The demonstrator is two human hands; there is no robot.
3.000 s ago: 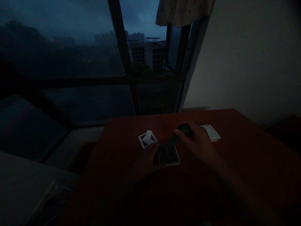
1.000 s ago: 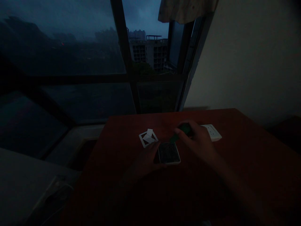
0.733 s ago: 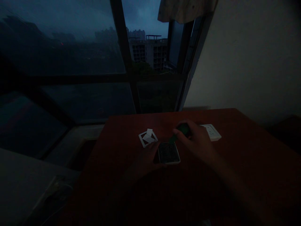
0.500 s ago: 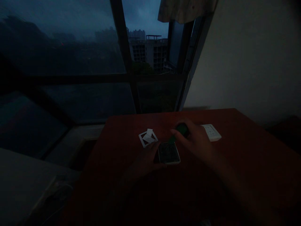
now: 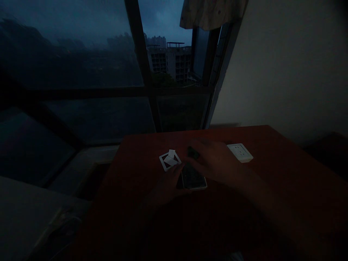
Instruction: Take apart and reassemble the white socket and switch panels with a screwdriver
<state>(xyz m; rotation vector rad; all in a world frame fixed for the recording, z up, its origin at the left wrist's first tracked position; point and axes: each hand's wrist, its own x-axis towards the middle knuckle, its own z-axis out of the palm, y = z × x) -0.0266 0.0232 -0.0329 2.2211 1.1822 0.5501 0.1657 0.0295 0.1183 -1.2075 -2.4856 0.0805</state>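
On the red-brown table (image 5: 130,170), a square, dark-faced piece with a thin white rim (image 5: 194,178) lies in front of me. My left hand (image 5: 166,187) is closed around its left side, fingers at the far corner and thumb along the near edge. My right hand (image 5: 217,157) grips a dark-green object (image 5: 193,153) over the piece's far edge; in this dim light its kind is unclear, and its lower end is hidden. Just beyond my left fingertips is a white square frame (image 5: 164,166) with small white plates (image 5: 170,160) lying across it.
A white wall socket (image 5: 240,152) lies on the table behind my right forearm. Dark window frames (image 5: 150,90) rise past the table's far edge, with a short curtain (image 5: 213,14) above. A pale wall (image 5: 277,72) stands on the right.
My right hand has moved left with the green object, from the right of the square piece to above its far edge. My left hand stays on the piece. The view has shifted slightly.
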